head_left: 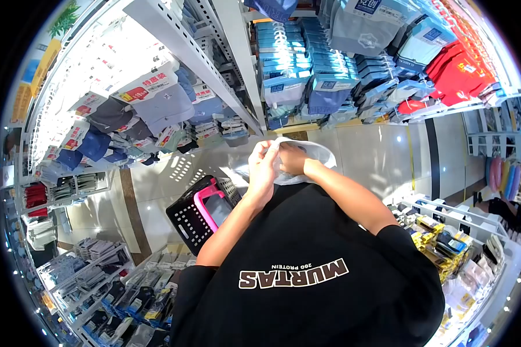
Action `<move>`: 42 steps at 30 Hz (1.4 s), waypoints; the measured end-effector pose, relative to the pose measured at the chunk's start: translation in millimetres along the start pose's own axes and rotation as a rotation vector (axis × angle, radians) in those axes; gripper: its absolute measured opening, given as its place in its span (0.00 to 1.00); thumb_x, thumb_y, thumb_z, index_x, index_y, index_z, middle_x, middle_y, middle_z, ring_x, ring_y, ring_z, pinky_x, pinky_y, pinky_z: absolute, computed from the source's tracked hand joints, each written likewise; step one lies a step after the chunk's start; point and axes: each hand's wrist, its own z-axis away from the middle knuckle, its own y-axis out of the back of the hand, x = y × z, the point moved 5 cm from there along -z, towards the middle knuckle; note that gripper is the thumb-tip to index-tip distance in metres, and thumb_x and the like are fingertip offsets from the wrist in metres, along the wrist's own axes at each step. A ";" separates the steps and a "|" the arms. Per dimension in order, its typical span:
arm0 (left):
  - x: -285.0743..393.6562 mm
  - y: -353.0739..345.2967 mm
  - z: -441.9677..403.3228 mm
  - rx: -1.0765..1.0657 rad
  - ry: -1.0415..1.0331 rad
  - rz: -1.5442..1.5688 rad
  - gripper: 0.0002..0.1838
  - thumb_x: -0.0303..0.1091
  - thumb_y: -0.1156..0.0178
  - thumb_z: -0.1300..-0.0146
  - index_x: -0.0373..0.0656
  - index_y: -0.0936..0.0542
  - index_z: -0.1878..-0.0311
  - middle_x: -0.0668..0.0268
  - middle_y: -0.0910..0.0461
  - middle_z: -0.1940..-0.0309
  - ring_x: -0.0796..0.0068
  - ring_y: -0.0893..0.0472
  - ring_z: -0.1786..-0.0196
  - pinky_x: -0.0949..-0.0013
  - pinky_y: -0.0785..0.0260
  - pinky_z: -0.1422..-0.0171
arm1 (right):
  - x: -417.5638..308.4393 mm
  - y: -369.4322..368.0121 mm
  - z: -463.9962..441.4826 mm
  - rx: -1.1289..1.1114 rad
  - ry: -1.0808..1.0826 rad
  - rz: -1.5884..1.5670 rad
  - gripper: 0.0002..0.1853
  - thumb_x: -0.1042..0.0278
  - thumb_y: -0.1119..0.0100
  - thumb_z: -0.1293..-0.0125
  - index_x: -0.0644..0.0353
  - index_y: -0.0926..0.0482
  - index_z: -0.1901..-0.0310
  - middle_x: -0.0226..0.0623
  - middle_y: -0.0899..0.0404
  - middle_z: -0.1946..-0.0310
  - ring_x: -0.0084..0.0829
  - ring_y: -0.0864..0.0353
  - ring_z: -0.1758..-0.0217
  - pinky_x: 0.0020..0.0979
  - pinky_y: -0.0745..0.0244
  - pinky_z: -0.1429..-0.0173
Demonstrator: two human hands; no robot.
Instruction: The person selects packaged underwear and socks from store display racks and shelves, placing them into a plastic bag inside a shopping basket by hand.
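Observation:
A whitish, see-through plastic bag [324, 154] hangs in front of my black shirt, spreading out on both sides of my hands. My left hand [262, 168] pinches its upper edge, thumb and fingers pressed together. Close beside it, my right hand [292, 159] is closed with bent fingers, gripping the bag's edge; part of these fingers is hidden by the bag. On the floor to the left of my forearm stands a black shopping basket [185, 222] with a pink handle [201, 202]. Something light grey lies inside the basket.
Packaged garments [150, 104] hang on a white rack at upper left. Blue-carded packs [330, 81] and red items [460, 72] hang ahead. Low display bins [121, 295] stand at lower left, another bin [454, 248] at right. A tiled floor [376, 150] runs between the shelves.

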 end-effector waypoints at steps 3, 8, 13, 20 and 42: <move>-2.2 8.7 -2.0 0.012 -0.008 0.033 0.04 0.34 0.42 0.29 0.46 0.22 0.57 0.79 0.27 0.71 0.91 0.33 0.73 0.82 0.44 0.71 | -0.8 2.9 3.9 0.004 -0.093 0.097 0.39 0.59 0.34 0.42 0.63 0.38 0.31 0.55 0.35 0.32 0.51 0.37 0.27 0.43 0.40 0.26; -9.1 21.3 -6.3 0.077 -0.052 0.003 0.04 0.34 0.42 0.28 0.46 0.22 0.57 0.77 0.27 0.69 0.88 0.31 0.71 0.81 0.41 0.72 | -3.7 9.8 18.1 -0.191 -0.047 0.062 0.26 0.57 0.34 0.40 0.61 0.23 0.42 0.51 0.29 0.36 0.49 0.32 0.31 0.42 0.35 0.30; -13.6 37.9 -12.3 0.138 -0.028 0.000 0.06 0.37 0.42 0.29 0.48 0.22 0.55 0.75 0.25 0.66 0.86 0.27 0.68 0.80 0.33 0.70 | -20.7 79.4 54.5 0.122 0.057 -0.238 0.18 0.64 0.34 0.39 0.64 0.23 0.51 0.49 0.17 0.58 0.45 0.18 0.52 0.40 0.26 0.46; -9.9 45.3 -17.2 0.172 -0.094 -0.067 0.07 0.38 0.40 0.29 0.45 0.22 0.56 0.77 0.28 0.71 0.88 0.34 0.72 0.76 0.42 0.73 | -16.6 167.8 83.6 0.530 0.075 -0.980 0.18 0.66 0.36 0.32 0.66 0.24 0.46 0.32 0.18 0.54 0.22 0.22 0.52 0.26 0.28 0.45; -13.4 47.4 7.0 0.153 -0.040 0.069 0.03 0.34 0.42 0.29 0.48 0.23 0.59 0.79 0.33 0.78 0.88 0.39 0.82 0.77 0.51 0.80 | -112.5 371.8 -48.5 1.064 0.431 -0.691 0.26 0.50 0.40 0.29 0.65 0.29 0.44 0.30 0.23 0.62 0.16 0.30 0.64 0.22 0.34 0.61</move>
